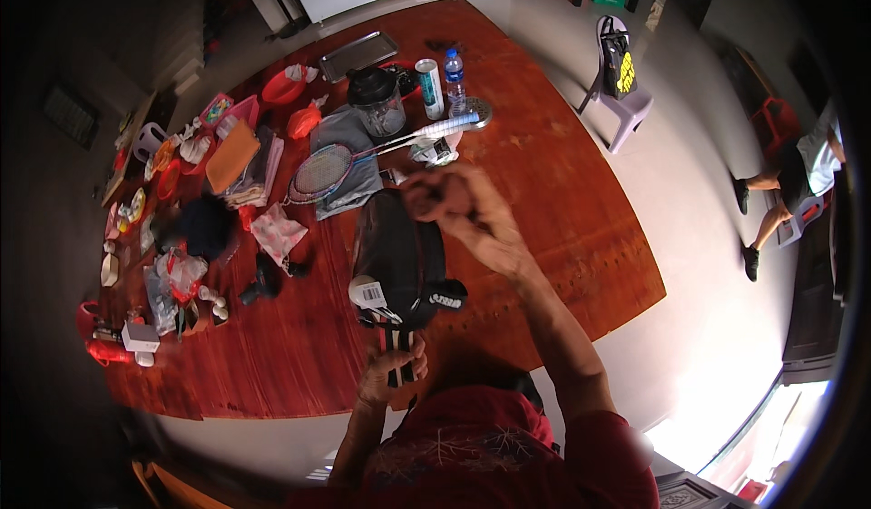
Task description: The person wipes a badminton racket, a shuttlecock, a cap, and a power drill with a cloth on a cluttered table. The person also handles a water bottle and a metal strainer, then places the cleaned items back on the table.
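A black zip-up bag (396, 255) stands upright in front of me, over the near part of the table. It carries a white barcode tag (369, 295) and a black strap end with pale markings (447, 295). My left hand (392, 368) is closed around the black-and-beige striped piece at the bag's lower end. At its upper end is my right hand (472, 214), with curled fingers blurred by motion; whether they grip the bag's edge I cannot tell. Beyond the bag, a badminton racket (323, 171) leans across a grey bag (349, 132).
The red-brown wooden table (581, 237) holds a clear jar with black lid (376, 101), a shuttlecock tube (429, 87), a water bottle (455, 73) and a metal tray (358, 55). Assorted clutter covers its left side. A chair with a backpack (619, 64) and a seated person (803, 169) are rightward.
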`<action>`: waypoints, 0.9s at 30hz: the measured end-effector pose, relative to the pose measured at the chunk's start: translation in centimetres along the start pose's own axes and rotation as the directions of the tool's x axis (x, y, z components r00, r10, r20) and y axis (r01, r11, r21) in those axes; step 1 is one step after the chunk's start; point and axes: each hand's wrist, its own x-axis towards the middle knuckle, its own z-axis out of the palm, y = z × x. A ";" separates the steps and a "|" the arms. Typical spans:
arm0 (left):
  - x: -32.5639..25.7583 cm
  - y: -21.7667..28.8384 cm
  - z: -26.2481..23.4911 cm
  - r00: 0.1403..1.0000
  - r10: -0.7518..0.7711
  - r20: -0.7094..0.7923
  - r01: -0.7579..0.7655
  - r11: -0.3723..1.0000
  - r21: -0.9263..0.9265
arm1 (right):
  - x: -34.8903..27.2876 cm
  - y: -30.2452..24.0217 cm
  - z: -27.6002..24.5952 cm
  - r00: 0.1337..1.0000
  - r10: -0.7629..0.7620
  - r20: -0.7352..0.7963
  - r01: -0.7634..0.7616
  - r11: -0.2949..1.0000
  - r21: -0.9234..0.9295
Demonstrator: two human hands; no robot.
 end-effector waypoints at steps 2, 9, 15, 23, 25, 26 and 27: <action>0.3 0.0 0.1 0.997 -0.031 0.074 0.033 0.999 -0.022 | 1.1 0.5 0.7 0.994 0.035 0.102 -0.044 0.995 0.093; 1.1 1.4 3.1 0.997 0.081 -0.011 -0.081 0.996 -0.032 | -2.7 3.0 3.7 0.995 0.071 -0.075 -0.025 0.872 0.489; 1.9 1.9 3.6 0.965 0.171 -0.201 -0.181 0.983 -0.035 | -8.9 5.6 5.9 0.994 0.111 0.026 -0.113 0.958 0.263; 2.7 1.3 4.1 0.927 0.336 -0.165 -0.323 0.941 0.103 | -7.6 0.0 6.1 0.917 -0.387 -0.100 0.288 0.813 -0.506; 2.8 0.7 3.1 0.943 0.283 -0.175 -0.272 0.959 0.084 | -6.2 0.3 6.8 0.910 -0.398 -0.119 0.255 0.761 -0.596; 3.0 0.1 2.5 0.933 0.291 -0.213 -0.287 0.957 0.050 | -6.4 0.7 6.8 0.908 -0.409 -0.088 0.269 0.732 -0.625; 3.1 -0.4 1.6 0.919 0.302 -0.253 -0.308 0.951 0.016 | -6.5 0.9 7.0 0.906 -0.420 -0.050 0.290 0.702 -0.650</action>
